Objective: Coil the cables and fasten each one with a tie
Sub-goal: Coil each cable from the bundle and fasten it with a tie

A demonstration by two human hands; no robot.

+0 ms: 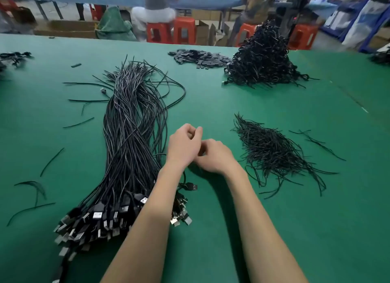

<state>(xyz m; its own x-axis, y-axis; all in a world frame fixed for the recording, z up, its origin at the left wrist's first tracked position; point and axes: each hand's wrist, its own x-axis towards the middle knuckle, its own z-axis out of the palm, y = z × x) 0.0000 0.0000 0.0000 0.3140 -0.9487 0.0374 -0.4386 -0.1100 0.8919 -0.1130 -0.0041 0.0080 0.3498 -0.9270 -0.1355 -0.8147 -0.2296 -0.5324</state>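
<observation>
A thick bundle of loose black USB cables (130,134) lies on the green table (274,230), its plugs fanned out at the near left. My left hand (183,145) and my right hand (217,156) meet just right of the bundle, both with curled fingers. One black cable (184,178) rises from its USB plug (191,186) up between my wrists into the hands. The hands hide the grip itself. A heap of thin black ties (272,151) lies right of my right hand. A tall pile of coiled cables (261,58) stands at the far right.
Small flat black pieces (198,57) lie in a heap at the far middle. Stray ties (31,187) are scattered on the left. More cables (12,57) sit at the far left edge. Behind the table are red stools (183,29) and seated people (156,8).
</observation>
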